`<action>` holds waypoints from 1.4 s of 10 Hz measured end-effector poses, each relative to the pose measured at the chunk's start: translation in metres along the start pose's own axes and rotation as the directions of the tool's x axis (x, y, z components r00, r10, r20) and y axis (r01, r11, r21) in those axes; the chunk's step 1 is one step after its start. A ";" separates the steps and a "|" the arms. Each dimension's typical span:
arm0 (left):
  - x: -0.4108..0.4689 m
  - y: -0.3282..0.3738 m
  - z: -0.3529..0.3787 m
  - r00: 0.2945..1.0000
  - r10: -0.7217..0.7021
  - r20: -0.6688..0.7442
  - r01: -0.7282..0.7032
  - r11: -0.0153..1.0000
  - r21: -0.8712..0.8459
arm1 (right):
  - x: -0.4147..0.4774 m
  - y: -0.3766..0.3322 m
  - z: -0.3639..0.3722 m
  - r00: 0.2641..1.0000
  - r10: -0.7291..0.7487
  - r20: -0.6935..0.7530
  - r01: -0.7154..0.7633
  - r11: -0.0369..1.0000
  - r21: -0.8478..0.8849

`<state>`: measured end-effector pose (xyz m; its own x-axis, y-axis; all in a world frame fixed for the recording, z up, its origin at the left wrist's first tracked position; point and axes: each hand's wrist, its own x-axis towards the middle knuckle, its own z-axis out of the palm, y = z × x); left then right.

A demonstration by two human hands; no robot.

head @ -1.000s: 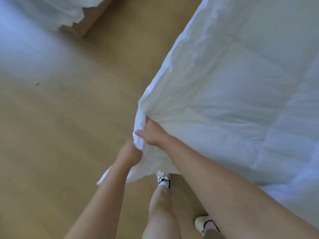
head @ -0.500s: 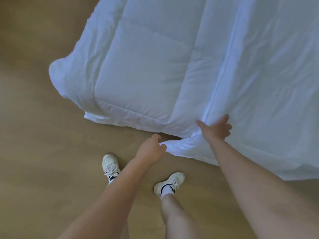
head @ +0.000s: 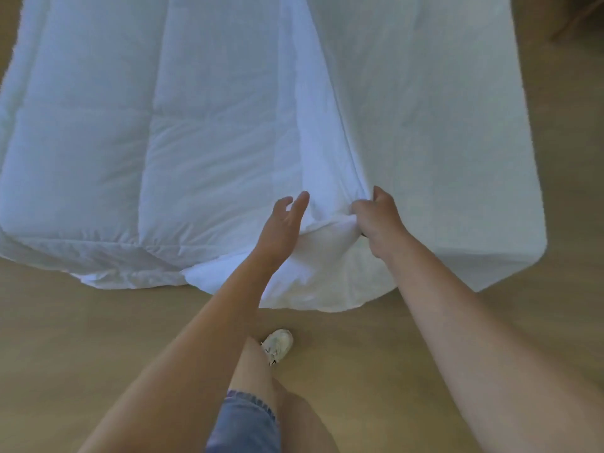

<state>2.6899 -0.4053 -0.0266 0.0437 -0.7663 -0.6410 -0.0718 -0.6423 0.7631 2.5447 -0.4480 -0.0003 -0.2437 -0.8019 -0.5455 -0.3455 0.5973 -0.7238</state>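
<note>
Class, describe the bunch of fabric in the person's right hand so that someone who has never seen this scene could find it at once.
A big white duvet lies spread on the wooden floor. A raised fold runs down its middle towards the near edge. The bunch is where that fold ends, pinched in the right hand, unlike the flat quilting around.

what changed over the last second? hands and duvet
The left hand let go of the near edge of the duvet, opened, and moved forward toward the raised fold. The right hand kept its grip on that fold. The duvet stayed spread on the floor.
</note>
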 end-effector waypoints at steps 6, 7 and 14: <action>0.106 0.202 0.356 0.998 -0.065 -0.024 0.067 0.840 0.538 | 0.130 0.038 -0.311 0.970 0.068 0.235 -0.053 0.996 -0.073; 0.105 0.209 0.423 0.999 -0.040 0.025 0.012 0.725 0.689 | 0.151 0.070 -0.365 0.966 0.101 0.238 -0.075 0.991 -0.114; 0.054 0.237 0.784 0.977 0.009 0.215 -0.198 0.432 0.880 | 0.375 0.074 -0.658 0.911 -0.045 0.409 0.075 0.996 -0.056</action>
<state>1.8942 -0.5885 0.0545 -0.1723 -0.7512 -0.6371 -0.9163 -0.1152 0.3836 1.8313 -0.7129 0.0196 0.1642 -0.7530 -0.6372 -0.4132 0.5341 -0.7376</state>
